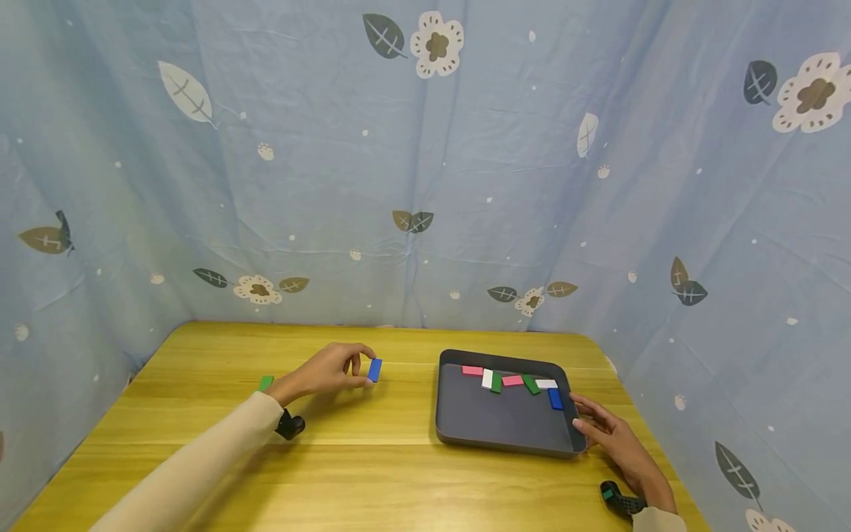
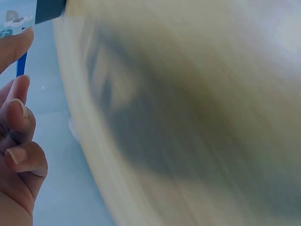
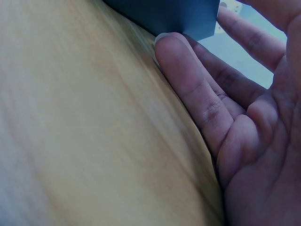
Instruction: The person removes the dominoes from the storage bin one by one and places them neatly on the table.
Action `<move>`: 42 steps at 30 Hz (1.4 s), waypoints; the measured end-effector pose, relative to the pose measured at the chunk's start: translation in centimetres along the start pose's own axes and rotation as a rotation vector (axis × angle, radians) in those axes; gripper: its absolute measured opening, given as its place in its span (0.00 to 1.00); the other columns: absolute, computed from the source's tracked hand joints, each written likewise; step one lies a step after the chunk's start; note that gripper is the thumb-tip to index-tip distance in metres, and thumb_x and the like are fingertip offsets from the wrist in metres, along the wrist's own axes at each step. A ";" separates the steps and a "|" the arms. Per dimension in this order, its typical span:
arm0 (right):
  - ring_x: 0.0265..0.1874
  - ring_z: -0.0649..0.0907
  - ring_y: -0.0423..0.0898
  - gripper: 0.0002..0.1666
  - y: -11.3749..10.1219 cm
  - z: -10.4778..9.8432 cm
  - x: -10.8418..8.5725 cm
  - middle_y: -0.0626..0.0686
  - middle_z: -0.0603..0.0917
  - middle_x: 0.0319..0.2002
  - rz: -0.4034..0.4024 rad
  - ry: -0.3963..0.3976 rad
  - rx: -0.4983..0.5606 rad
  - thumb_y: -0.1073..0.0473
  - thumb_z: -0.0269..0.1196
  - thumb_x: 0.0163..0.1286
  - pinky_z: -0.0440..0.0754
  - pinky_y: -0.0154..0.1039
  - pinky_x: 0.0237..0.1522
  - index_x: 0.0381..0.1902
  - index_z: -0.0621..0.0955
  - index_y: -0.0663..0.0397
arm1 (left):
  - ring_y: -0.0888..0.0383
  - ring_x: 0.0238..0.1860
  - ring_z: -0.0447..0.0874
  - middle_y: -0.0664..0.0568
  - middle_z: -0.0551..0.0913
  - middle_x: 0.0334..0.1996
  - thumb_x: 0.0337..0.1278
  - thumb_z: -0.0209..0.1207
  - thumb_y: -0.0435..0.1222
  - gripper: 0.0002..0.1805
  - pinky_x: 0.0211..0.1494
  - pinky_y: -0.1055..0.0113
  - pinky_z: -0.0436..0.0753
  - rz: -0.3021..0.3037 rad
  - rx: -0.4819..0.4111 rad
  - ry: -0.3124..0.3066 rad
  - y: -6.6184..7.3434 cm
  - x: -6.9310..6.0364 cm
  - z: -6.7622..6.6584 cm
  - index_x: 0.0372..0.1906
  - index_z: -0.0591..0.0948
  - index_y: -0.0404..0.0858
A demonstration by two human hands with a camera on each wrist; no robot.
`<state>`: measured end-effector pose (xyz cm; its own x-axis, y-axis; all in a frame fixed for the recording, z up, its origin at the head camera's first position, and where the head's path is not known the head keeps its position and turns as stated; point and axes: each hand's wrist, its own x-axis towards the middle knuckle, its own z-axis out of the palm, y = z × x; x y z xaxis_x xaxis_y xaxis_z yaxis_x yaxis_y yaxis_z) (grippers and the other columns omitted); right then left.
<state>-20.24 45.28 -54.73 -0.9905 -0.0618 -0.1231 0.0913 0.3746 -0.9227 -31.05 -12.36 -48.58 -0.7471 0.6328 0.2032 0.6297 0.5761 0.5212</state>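
My left hand (image 1: 334, 368) pinches a small blue rectangular block (image 1: 375, 370) between thumb and fingers, above the table left of the tray. In the left wrist view the blue block (image 2: 21, 64) shows edge-on between the thumb and a finger; the other fingers are loosely curled. A dark grey tray (image 1: 505, 437) lies at the right. Along its far side and right corner are several blocks: pink (image 1: 473, 370), white (image 1: 487, 379), green (image 1: 531, 384) and blue (image 1: 555, 399). My right hand (image 1: 614, 440) touches the tray's right side with fairly straight fingers (image 3: 181, 70).
A green block (image 1: 266, 383) lies on the wooden table (image 1: 372, 480), partly hidden behind my left wrist. A blue patterned curtain (image 1: 332, 185) hangs behind the table and along both sides. Each wrist wears a black band.
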 end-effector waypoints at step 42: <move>0.53 0.80 0.51 0.37 0.6 0.0 0.2 0.58 0.69 0.72 -0.004 0.016 -0.017 0.46 0.63 0.76 0.83 0.46 0.42 0.79 0.67 0.39 | 0.66 0.20 0.65 0.60 0.71 0.19 0.57 0.74 0.43 0.25 0.29 0.68 0.69 -0.146 0.060 0.047 -5.3 -8.0 -3.0 0.54 0.84 0.33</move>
<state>-20.37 45.48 -55.33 -0.9924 -0.0487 -0.1132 0.0854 0.3899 -0.9169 -29.07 -22.01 -50.48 -0.8400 0.5160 0.1679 0.5240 0.6909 0.4981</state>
